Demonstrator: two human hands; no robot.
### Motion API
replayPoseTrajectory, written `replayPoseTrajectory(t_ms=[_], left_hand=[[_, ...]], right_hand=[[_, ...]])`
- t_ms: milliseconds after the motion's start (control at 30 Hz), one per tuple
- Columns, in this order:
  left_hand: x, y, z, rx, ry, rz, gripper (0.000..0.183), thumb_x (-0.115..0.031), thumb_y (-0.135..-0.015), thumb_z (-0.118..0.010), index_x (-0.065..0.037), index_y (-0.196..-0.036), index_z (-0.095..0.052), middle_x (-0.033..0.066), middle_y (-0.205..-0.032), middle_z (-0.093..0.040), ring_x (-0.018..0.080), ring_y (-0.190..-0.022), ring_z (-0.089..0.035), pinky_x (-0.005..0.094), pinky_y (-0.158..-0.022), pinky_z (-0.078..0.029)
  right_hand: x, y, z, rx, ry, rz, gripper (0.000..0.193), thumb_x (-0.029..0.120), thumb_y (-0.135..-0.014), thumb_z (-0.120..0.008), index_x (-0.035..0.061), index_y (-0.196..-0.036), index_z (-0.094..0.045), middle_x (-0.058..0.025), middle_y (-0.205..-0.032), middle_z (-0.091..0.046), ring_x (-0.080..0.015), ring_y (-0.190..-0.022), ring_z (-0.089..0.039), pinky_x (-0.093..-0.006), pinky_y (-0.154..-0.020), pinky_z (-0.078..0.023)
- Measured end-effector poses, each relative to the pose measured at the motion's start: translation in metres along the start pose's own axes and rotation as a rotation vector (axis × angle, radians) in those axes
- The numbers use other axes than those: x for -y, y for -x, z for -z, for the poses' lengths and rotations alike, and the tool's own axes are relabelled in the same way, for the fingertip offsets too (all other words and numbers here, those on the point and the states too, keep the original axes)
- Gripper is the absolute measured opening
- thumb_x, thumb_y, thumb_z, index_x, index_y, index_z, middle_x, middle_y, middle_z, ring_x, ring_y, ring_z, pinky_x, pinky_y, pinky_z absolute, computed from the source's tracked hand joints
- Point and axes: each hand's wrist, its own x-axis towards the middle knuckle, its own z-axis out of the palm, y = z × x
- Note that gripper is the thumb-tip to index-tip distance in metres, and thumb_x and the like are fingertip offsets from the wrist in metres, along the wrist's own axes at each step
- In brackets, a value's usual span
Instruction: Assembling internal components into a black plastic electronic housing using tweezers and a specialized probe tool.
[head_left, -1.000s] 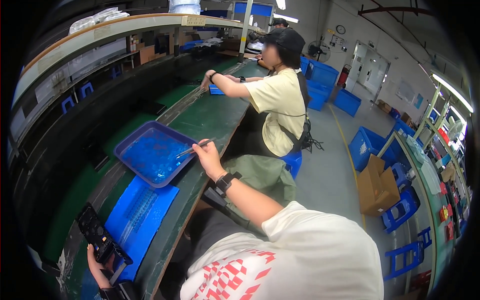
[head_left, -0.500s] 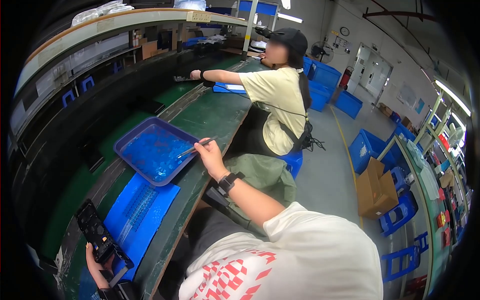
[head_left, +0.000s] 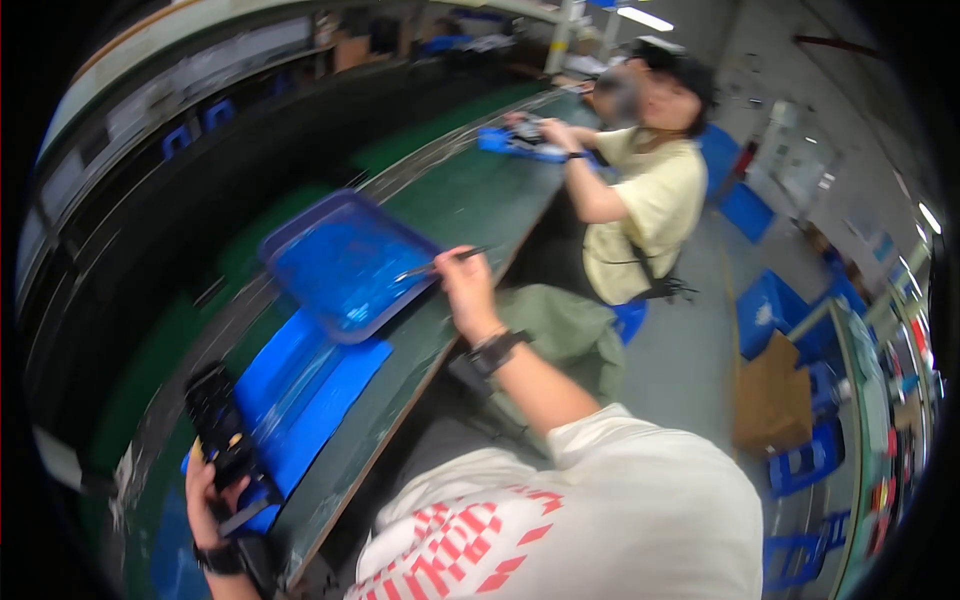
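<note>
1 blue tray [head_left: 345,262] – 1 tweezers [head_left: 440,264] – 2 blue mats [head_left: 300,395].

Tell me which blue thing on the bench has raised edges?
The blue tray by the right hand has a raised rim; the blue mat lies flat.

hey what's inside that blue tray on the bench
The blue tray looks mostly bare: only the tip of the thin tool held in the right hand reaches over its rim. Blur and glare hide any small parts lying on its floor.

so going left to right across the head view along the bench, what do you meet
left hand gripping a black device → blue mat → blue tray → right hand with tweezers → co-worker in a yellow shirt → cardboard box
</note>
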Motion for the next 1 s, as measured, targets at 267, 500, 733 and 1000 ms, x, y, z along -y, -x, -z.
replayPoseTrajectory(t_ms=[267,500,733,1000], left_hand=[[-0.053,-0.014,-0.012,0.095,-0.125,0.048,0.073,-0.023,-0.069,-0.058,0.000,-0.128,-0.022,0.0133,-0.109,-0.049,0.0211,-0.084,-0.059,0.0327,-0.062,-0.053],[-0.142,-0.079,0.092,-0.378,-1.547,-0.234,0.072,-0.020,-0.072,-0.058,0.002,-0.128,-0.020,0.0157,-0.101,-0.054,0.0226,-0.090,-0.056,0.0320,-0.079,-0.043],[-0.136,-0.230,0.164,-0.768,-1.937,0.415,0.078,-0.024,-0.065,-0.057,-0.008,-0.131,-0.020,0.0218,-0.107,-0.052,0.0306,-0.100,-0.051,0.0366,-0.085,-0.042],[-0.118,-0.177,0.074,-0.276,-1.157,-0.209,0.047,-0.015,-0.077,-0.054,0.003,-0.117,-0.041,0.0153,-0.117,-0.048,0.0215,-0.111,-0.044,0.0284,-0.093,-0.032]], right_hand=[[0.003,-0.011,0.003,-0.025,0.019,0.008,0.007,0.010,-0.082,-0.052,0.0052,-0.087,-0.050,0.0004,-0.070,-0.051,-0.0031,-0.054,-0.034,-0.0181,-0.048,-0.027],[0.007,-0.010,0.003,0.044,-0.030,-0.094,0.010,0.008,-0.083,-0.047,0.0066,-0.092,-0.041,-0.0093,-0.079,-0.056,-0.0034,-0.054,-0.032,-0.0171,-0.050,-0.026],[0.015,-0.010,-0.005,0.054,0.018,-0.134,0.015,0.010,-0.083,-0.048,0.0061,-0.096,-0.042,-0.0095,-0.081,-0.055,-0.0049,-0.058,-0.036,-0.0179,-0.053,-0.029],[0.075,-0.020,0.036,0.155,0.179,-0.200,0.027,0.026,-0.088,-0.031,0.0092,-0.067,-0.033,-0.0074,-0.057,-0.046,-0.0113,-0.052,-0.039,-0.0224,-0.052,-0.032]])
